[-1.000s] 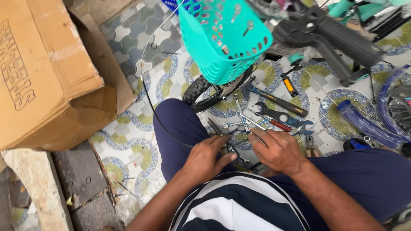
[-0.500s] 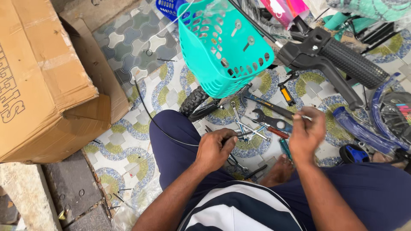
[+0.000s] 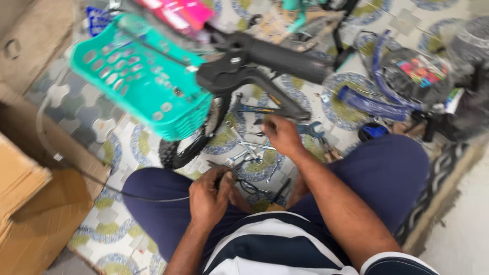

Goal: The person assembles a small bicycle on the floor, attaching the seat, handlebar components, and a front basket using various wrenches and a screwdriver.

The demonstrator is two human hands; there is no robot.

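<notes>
Sitting on the patterned tile floor, a person works over a scatter of wrenches lying between the knees. Nearest, the left hand is clenched around a thin black cable, pinched inside the fingers and trailing away from the wrenches toward a cardboard box. The right hand, which half a second ago was raised, has come down just beyond the wrenches, fingers curled; whether they grip a tool cannot be told. Farther off hangs a teal basket.

A brown cardboard box sits at the left edge.
</notes>
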